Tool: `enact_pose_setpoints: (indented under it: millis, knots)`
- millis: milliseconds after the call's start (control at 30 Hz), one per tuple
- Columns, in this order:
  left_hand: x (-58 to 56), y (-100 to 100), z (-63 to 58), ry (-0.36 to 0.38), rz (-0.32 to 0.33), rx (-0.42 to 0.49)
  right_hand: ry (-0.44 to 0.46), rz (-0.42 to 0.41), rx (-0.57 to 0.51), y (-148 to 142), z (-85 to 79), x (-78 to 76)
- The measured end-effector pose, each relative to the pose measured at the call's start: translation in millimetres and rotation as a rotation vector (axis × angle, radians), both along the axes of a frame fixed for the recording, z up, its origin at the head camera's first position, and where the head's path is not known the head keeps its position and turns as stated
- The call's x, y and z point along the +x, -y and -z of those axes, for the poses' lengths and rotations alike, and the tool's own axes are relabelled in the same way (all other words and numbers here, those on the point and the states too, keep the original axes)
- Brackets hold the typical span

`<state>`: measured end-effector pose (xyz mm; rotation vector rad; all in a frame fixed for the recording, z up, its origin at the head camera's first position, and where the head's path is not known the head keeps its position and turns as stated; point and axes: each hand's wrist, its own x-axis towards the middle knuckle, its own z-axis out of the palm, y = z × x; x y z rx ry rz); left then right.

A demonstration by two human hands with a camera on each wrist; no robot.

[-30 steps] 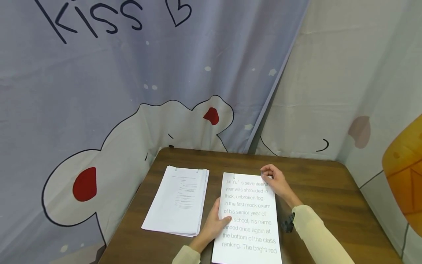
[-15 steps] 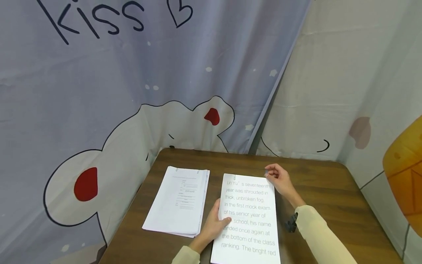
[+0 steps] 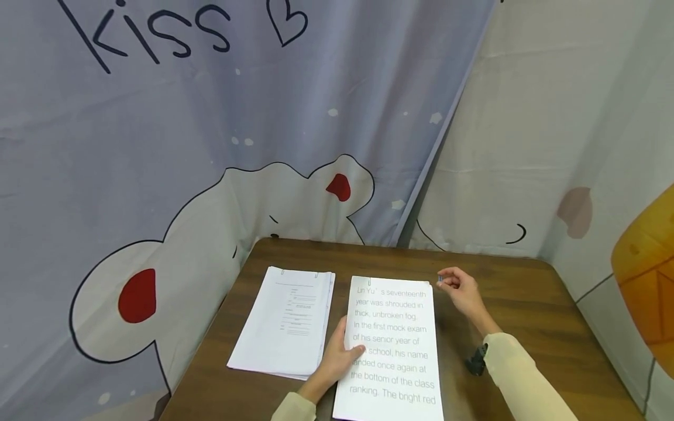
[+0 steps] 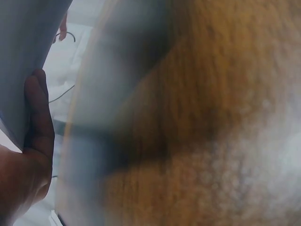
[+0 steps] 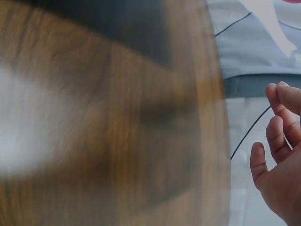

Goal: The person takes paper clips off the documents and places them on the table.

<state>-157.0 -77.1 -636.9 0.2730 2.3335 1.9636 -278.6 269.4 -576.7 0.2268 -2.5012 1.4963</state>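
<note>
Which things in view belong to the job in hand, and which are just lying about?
In the job:
Large-print stack, held by the left hand
Paper clip on its top edge
Small bluish item, seemingly pinched by the right hand; perhaps another clip

Apparently just there:
Second paper stack, untouched to the left
Printed curtain behind the table

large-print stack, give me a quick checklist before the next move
1. Left hand steadying the large-print stack: ok, gripping its left edge, thumb on top.
2. Clip at its top left: ok, in place.
3. Top right also clipped: not ok, none shows there.
4. Right hand clear of the pages: ok, apart from the corner.
5. Small thing in its fingertips identified: cannot tell, too small.
6. Other stack clipped: ok, two clips show.
</note>
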Motion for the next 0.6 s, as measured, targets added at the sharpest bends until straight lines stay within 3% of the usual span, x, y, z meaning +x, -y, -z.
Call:
enact_pose_setpoints:
  millis: [600]
  knots:
    - [0.5,3,1.7,0.027,-0.004,0.031,0.111,-0.005,0.133,-27,32.6,17.7]
